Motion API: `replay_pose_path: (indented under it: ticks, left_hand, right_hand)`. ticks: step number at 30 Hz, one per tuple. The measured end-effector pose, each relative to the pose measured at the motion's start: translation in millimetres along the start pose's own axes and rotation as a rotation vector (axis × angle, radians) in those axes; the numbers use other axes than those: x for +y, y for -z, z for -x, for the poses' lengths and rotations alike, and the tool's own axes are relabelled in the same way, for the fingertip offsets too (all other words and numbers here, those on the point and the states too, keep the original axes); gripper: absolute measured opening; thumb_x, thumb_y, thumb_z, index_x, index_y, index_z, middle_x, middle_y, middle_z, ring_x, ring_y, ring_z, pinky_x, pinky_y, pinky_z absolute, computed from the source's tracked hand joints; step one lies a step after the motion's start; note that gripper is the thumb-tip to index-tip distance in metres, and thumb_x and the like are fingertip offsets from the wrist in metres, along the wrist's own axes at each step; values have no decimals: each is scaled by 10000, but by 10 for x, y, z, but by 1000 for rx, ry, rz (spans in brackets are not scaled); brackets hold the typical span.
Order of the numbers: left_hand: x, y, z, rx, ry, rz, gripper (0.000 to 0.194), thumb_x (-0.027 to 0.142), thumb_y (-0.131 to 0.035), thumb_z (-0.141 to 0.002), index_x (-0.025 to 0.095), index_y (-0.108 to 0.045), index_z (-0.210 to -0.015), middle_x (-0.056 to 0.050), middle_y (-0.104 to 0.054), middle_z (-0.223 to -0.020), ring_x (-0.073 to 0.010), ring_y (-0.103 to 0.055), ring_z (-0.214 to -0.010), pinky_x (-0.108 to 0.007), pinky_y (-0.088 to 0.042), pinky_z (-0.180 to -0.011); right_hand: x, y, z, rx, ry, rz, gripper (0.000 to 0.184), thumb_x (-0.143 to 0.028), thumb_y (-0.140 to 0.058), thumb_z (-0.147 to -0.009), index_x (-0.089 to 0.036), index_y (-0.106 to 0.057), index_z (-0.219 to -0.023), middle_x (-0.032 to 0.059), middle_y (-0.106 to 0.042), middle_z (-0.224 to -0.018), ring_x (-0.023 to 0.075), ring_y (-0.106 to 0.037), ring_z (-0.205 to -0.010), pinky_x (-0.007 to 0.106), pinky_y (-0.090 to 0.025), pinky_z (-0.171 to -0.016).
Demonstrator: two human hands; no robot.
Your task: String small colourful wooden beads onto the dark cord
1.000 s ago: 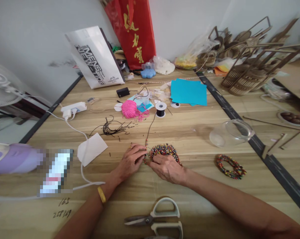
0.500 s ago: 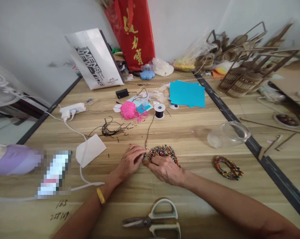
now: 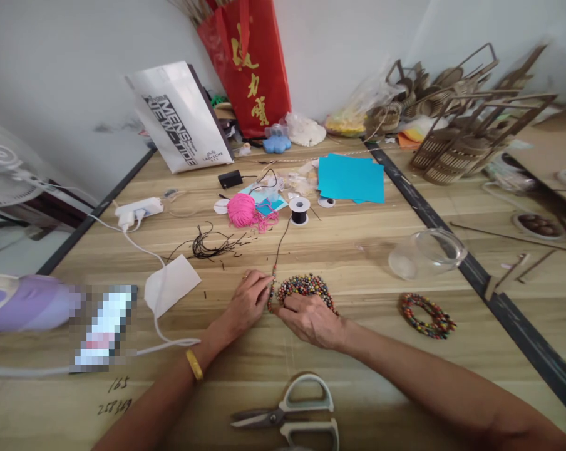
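Note:
A cord strung with small multicoloured beads, a bead string (image 3: 270, 304), runs between my hands. My left hand (image 3: 249, 300) rests on the table at its left side, bent fingertips closed on it. From the right, my right hand (image 3: 313, 321) has its fingers curled, with thumb and forefinger at the string's lower end; the exact pinch is partly hidden. Behind that hand lies a heap of beaded strands (image 3: 306, 285), partly covered by the knuckles. Black cord leads from the bead string up to a white spool (image 3: 299, 212).
Scissors (image 3: 283, 413) lie near the front edge. A coiled bead necklace (image 3: 427, 316) and a clear jar on its side (image 3: 426, 255) are at right. Pink yarn (image 3: 243, 210), black cord pieces (image 3: 210, 243), blue sheets (image 3: 351, 178) and a white cable (image 3: 163, 338) lie around.
The camera view has shifted slightly. My left fingertips have drawn down a little closer to the bead string; my right hand stays almost in the same place.

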State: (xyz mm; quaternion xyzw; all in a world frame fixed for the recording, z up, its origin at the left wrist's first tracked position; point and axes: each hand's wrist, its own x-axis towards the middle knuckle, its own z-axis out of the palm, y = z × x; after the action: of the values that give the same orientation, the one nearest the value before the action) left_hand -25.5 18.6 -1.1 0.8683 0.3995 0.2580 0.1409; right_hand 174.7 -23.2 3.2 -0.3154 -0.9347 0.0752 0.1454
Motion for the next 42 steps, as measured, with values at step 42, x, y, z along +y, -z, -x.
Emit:
replay_pose_path:
  ticks: [42]
  left_hand:
    - [21, -55, -313, -27, 191, -77, 84, 185, -575, -830, 171, -655, -850, -48, -655, -858, -174, -586, -817, -303, -441, -820]
  right_hand:
    - [4, -17, 0, 22, 3, 2, 111, -155, -468, -928, -180, -567, -971, 26, -575, -828, 131, -514, -743, 249, -326, -597]
